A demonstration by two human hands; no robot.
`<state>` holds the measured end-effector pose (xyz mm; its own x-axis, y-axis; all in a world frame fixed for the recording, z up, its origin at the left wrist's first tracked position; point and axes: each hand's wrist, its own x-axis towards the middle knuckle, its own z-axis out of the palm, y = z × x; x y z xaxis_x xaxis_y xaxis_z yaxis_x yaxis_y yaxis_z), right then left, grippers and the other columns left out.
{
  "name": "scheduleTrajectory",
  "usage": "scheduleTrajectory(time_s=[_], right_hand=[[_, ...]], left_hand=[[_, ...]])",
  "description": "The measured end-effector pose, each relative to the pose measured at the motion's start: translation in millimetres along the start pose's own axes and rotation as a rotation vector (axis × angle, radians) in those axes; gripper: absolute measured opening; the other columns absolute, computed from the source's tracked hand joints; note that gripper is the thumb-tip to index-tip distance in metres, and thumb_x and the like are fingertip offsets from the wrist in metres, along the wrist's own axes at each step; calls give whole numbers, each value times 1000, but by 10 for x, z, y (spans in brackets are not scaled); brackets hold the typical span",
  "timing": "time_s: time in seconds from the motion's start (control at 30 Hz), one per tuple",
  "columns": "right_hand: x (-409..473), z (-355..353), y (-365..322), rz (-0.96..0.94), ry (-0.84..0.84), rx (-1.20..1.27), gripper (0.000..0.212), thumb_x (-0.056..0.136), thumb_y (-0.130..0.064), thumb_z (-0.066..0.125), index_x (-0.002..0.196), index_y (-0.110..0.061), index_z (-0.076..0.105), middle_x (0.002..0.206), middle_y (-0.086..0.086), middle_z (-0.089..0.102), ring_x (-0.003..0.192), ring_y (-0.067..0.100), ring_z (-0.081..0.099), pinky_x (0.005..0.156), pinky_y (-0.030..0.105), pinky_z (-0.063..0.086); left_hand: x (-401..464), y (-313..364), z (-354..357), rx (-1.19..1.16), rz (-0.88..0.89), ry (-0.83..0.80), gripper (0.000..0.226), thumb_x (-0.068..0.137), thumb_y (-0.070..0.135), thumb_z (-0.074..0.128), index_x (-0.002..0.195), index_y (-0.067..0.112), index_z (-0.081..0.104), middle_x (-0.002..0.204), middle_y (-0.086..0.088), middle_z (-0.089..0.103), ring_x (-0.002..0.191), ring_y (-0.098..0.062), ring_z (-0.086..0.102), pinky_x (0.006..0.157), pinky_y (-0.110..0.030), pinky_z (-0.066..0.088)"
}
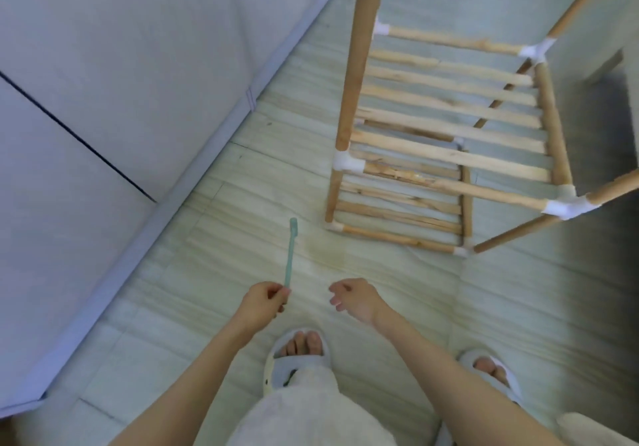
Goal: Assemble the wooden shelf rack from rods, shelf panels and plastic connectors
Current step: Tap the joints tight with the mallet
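The wooden shelf rack (453, 127) stands upright on the floor at the upper right, with two slatted shelf panels, rod legs and white plastic connectors (347, 161) at the corners. My left hand (264, 302) pinches the lower end of a thin teal stick-like tool (289, 253) that points up and away from me. My right hand (352, 297) hovers beside it with loosely curled fingers and holds nothing. Both hands are in front of the rack and do not touch it.
A pale grey bed or sofa side (103, 99) fills the left. The floor (380, 272) is light tile. My feet in grey slippers (299, 352) stand below my hands. A pale furniture corner (608, 65) sits behind the rack at the right.
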<state>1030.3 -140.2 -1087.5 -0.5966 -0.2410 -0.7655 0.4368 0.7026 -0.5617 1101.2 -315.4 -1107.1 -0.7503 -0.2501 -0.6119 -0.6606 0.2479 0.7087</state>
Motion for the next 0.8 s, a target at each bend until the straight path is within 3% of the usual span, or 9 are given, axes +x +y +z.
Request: scheduleTrajectory(time_s=[0.07, 0.17, 0.3, 0.37, 0.43, 0.5, 0.57, 0.7, 0.8], right_hand=[[-263, -2, -214, -81, 19, 145, 34, 98, -26, 44, 108, 1, 63, 86, 9, 63, 64, 14, 55, 60, 23, 44], [-664, -122, -492, -283, 66, 176, 30, 98, -30, 46, 99, -6, 64, 74, 0, 62, 60, 9, 53, 57, 19, 41], [-1235, -442, -744, -512, 174, 286, 11, 93, -17, 55, 87, -10, 62, 63, -6, 58, 53, 1, 50, 50, 12, 37], [-1503, -595, -861, -615, 232, 350, 14, 92, -11, 57, 78, -8, 59, 56, -6, 57, 45, -4, 49, 48, 10, 37], [-1813, -787, -997, -718, 305, 378, 19, 92, -5, 56, 73, -9, 56, 58, -1, 54, 44, -5, 49, 52, 11, 39], [-2089, -975, -1114, -811, 384, 377, 17, 92, -4, 55, 75, -7, 54, 65, 5, 53, 56, 2, 52, 60, 15, 44], [-2361, -1190, -1184, -895, 513, 349, 16, 92, -7, 53, 76, -10, 54, 73, 9, 54, 70, 16, 52, 72, 31, 46], [-2889, -1709, -1139, -968, 802, 270, 14, 97, -13, 42, 84, -12, 46, 69, 3, 52, 68, 21, 56, 65, 32, 47], [-3117, -2112, -881, -893, 1034, 220, 12, 99, -15, 34, 90, -12, 41, 66, 4, 51, 55, 21, 55, 50, 28, 43]], left_hand=[[-241, 172, -31, 40, 132, -14, 21, 93, 11, 55, 72, 16, 58, 62, 0, 55, 55, -7, 53, 56, -20, 41], [-567, 523, -105, 148, 324, 11, 22, 90, 10, 60, 73, 23, 55, 63, 3, 57, 49, 2, 54, 54, -14, 41], [-996, 1112, -204, 222, 561, 103, 26, 87, 11, 64, 72, 30, 54, 63, 10, 57, 54, 2, 53, 63, -20, 44], [-1194, 1398, -225, 217, 671, 140, 30, 86, 9, 65, 71, 31, 51, 62, 12, 55, 55, 5, 53, 60, -13, 40], [-1408, 1735, -208, 214, 784, 160, 29, 86, 8, 65, 72, 30, 50, 62, 12, 54, 55, 5, 52, 59, -12, 37], [-1579, 2069, -159, 209, 893, 175, 21, 86, 8, 65, 77, 23, 52, 64, 12, 52, 56, 5, 50, 60, -12, 36], [-1772, 2416, -71, 223, 1002, 211, 13, 86, 10, 64, 83, 18, 54, 66, 13, 52, 60, 3, 51, 60, -10, 36], [-2023, 3029, 129, 355, 1326, 360, 4, 93, 21, 52, 93, 18, 54, 84, 11, 52, 78, -3, 50, 72, -18, 35], [-2000, 3452, 227, 520, 1427, 579, 30, 95, 19, 46, 122, 8, 53, 122, -7, 53, 117, -21, 47, 99, -34, 36]])
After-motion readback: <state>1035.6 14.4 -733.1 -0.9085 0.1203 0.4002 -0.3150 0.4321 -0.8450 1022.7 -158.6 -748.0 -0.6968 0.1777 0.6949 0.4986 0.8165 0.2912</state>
